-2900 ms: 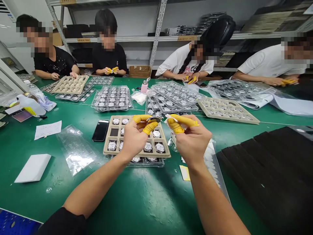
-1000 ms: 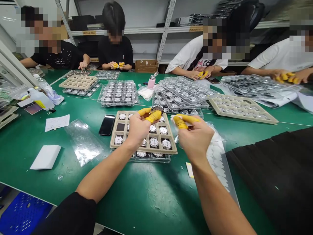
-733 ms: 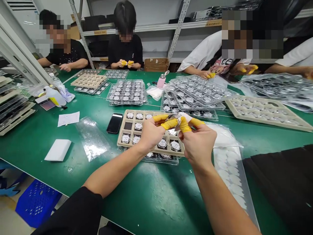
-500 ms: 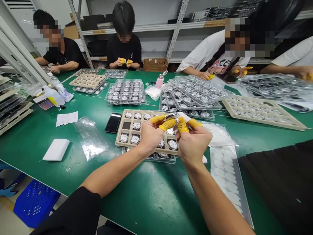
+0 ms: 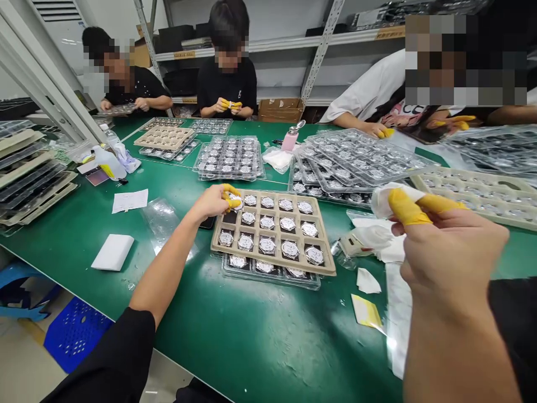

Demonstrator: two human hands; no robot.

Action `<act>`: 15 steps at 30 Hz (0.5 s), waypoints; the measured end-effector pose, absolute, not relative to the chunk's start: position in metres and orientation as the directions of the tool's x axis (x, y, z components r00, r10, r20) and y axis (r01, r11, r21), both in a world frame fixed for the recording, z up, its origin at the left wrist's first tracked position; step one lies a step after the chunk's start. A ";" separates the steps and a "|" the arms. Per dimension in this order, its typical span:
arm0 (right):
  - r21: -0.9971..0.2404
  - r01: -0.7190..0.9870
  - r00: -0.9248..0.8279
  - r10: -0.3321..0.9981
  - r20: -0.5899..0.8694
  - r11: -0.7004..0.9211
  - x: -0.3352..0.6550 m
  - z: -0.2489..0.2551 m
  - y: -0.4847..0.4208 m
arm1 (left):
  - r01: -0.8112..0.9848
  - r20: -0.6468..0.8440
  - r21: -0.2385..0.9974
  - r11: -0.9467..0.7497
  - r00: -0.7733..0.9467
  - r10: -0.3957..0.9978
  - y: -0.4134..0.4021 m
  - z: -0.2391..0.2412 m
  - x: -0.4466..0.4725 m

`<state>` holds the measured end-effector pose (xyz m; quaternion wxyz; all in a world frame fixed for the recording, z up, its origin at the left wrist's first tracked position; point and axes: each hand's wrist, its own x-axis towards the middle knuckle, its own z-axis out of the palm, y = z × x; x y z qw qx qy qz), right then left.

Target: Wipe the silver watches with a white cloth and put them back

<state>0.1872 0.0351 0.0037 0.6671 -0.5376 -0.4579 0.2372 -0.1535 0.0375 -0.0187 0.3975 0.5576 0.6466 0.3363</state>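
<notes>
Round silver disc [image 5: 233, 201] sat pinched between the thumb and fingers of the left hand [image 5: 208, 202], at the upper left corner of the beige tray [image 5: 217, 242], and yellow finger cots [image 5: 232, 190] partly covered it. The tray lay at about 12 o'clock from the person's chest on the green bench [image 5: 251, 341], holding rows of similar discs, with a clear blister tray [image 5: 268, 279] under it. The right hand [image 5: 453, 257] was raised at about 2 o'clock, well apart from the left, and its thumb and finger, in yellow finger cots [image 5: 405, 207], were closed on a white wipe [image 5: 384, 200].

In the earlier frame, the two hands were close together over the tray, with their fingertips meeting around the disc and the wipe. Now they had moved far apart, the disc stayed with the left hand, and the wipe went away with the right hand. More of the tray was visible now. Loose white paper scraps [image 5: 368, 281] and a yellow card [image 5: 366, 312] lay at about 1 o'clock, and a pink bottle [image 5: 289, 141] stood farther away, behind stacked blister trays [image 5: 230, 159].
</notes>
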 end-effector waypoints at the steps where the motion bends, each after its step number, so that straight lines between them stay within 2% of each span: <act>1: -0.952 0.129 0.464 0.831 0.306 0.279 0.182 0.004 0.034 | 0.550 -0.203 0.812 0.192 -0.041 0.978 0.041 -0.023 -0.160; 4: -0.958 0.151 0.442 0.850 0.287 0.245 0.168 0.002 0.030 | 0.785 -0.243 0.599 0.157 -0.009 0.970 0.047 -0.030 -0.166; 6: -0.959 0.149 0.432 0.856 0.284 0.243 0.164 0.001 0.028 | 0.853 -0.217 0.510 0.110 0.004 0.976 0.047 -0.029 -0.167; 9: -0.963 0.159 0.432 0.862 0.266 0.217 0.168 0.003 0.027 | 0.884 -0.225 0.459 0.084 0.024 0.974 0.046 -0.023 -0.170; 13: -0.925 0.360 0.432 0.858 0.279 0.120 0.178 0.008 0.021 | 0.925 -0.225 0.379 0.009 0.083 0.971 0.045 -0.020 -0.174; 15: -0.918 0.381 0.411 0.869 0.276 0.111 0.179 0.010 0.020 | 0.935 -0.207 0.353 -0.022 0.102 0.973 0.046 -0.022 -0.174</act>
